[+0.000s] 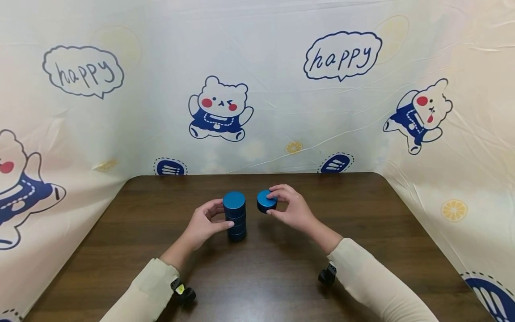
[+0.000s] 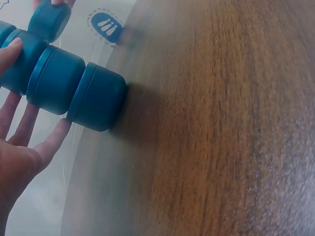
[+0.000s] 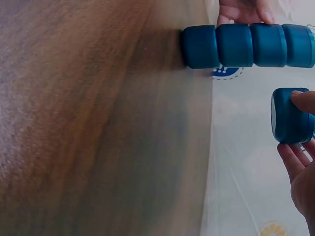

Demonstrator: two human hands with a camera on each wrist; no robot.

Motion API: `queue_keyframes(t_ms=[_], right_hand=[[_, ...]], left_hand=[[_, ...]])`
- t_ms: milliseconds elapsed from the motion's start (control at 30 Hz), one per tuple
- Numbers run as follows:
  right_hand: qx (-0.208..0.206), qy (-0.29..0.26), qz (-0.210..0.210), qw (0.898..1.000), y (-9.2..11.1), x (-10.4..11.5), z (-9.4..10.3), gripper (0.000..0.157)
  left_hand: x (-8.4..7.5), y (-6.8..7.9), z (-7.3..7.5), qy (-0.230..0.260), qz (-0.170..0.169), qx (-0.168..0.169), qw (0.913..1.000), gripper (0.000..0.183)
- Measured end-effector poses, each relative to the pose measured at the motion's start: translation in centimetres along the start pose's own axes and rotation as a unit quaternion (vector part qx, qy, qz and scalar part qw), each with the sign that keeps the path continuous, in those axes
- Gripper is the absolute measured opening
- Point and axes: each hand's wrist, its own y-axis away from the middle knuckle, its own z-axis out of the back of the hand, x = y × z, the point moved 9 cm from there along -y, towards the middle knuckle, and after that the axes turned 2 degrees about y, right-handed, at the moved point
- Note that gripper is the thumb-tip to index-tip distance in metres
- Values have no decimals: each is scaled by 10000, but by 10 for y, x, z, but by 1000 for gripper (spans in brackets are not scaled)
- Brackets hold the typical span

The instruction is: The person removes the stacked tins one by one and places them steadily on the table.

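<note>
Blue all over, a stack [image 1: 234, 206] of tins stands on the table [image 1: 257, 277], towards its far edge, in the head view; the left hand [image 1: 202, 226] holds it between parted thumb and fingers, and the right hand [image 1: 295, 211] pinches a loose tin [image 1: 266, 202] just beside it. Left wrist view: fingers [image 2: 55, 139] spread along the stack. Right wrist view: four tins stacked, the loose one raised.

Bear-print backdrop [image 1: 281, 116] behind brown table [image 1: 257, 286]
</note>
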Motion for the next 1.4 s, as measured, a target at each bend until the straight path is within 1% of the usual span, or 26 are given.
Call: queue_keyframes(t_ms=[333,367,400,533,600,633,733,833,1033,1233,1400], right_hand=[[-28,-109,-364,9993,6,-22,-8,33],[-50,-178,-356,9992,7,-23,-9,34],[-61,-236,-378,9990,7,-21,-9,33],[-147,-457,-410,9980,9,-29,-12,34],[-154,-499,-515,9973,10,-34,-13,34],[-168,-521,-570,9969,11,-42,-15,34],[-188,-546,-785,9952,13,-49,-17,34],[-220,-541,-953,9937,14,-55,-19,34],[-252,-475,-1104,9924,15,-64,-21,34],[-158,-196,-1278,9915,17,-73,-26,34],[-120,-122,-1346,9907,17,-77,-28,33]], left_hand=[[-3,1,-1,7,-45,16,10000,60],[-3,1,-1,4,-55,18,10000,60],[-3,1,-1,-1,-62,24,10000,60],[-3,1,-1,8,-63,30,10000,60],[-3,1,-1,9,-52,27,10000,60],[-2,1,-1,5,-47,24,10000,60],[-2,1,-1,-36,-18,18,10000,60],[-2,1,-1,-75,-8,20,10000,60],[-2,1,0,-36,-49,38,10000,59],[-2,1,0,-53,-34,-2,10000,59],[-3,2,0,-64,-81,-3,9999,59]])
